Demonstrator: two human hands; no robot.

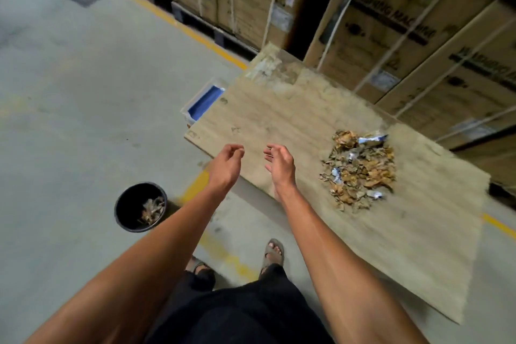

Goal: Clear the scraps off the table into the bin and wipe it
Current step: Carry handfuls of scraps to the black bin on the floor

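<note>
We are looking down at our own two bare arms reaching forward over the near edge of a worktop (293, 120). Our left hand (226, 165) is hovering with its fingers loosely curled, the grip half open and holding nothing. Our right hand (280, 163) is hanging just beside it, fingers likewise relaxed and bent, its grip also holding nothing. The two hands are facing each other with a small gap between them, neither one touching the worktop.

The scraps (360, 169) are lying in one loose heap on the worktop, to the right of our right hand and apart from it. They are showing as brown, crumpled bits mixed with a few pale blue and white pieces.

The bin (139, 207), black and round, is standing on the floor (69, 106) below and to the left of our left hand, with a few brown scraps already lying inside it.

Beyond the hands, a blue crate (205, 103) is peeking out beside the worktop's far left edge. Cardboard boxes (405, 22) are standing stacked behind the worktop. The picture is blurring somewhat at the edges.
</note>
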